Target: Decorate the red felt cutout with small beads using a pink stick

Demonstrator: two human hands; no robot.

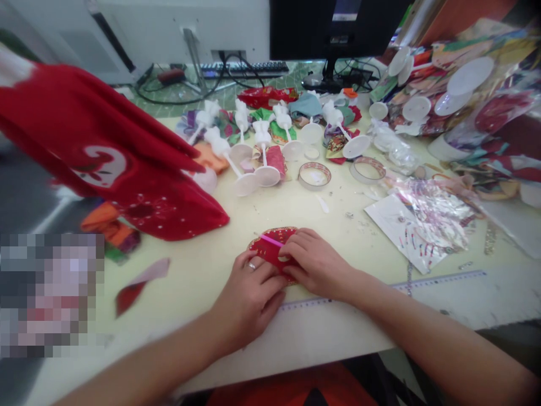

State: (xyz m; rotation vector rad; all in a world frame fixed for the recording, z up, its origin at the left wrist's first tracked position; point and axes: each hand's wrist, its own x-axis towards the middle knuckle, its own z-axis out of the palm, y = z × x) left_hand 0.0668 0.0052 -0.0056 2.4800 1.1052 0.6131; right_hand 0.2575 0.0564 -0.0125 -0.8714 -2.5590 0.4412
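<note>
A small red fabric piece (274, 243) with a patterned curved edge and a pink strip lies on the pale table (203, 265) near its front edge. My left hand (247, 296), with a ring on one finger, presses its closed fingers on the fabric's near left side. My right hand (315, 262) lies over the fabric's right side, fingers curled and pinching it. Both hands touch each other over the fabric.
A large red cloth (105, 158) hangs over the left. Several white doll stands with cloth scraps (262, 146) sit behind, with two tape rolls (315, 175). A plastic sheet (422, 220) and a heap of materials (465, 96) lie right. A monitor (333, 28) stands at the back.
</note>
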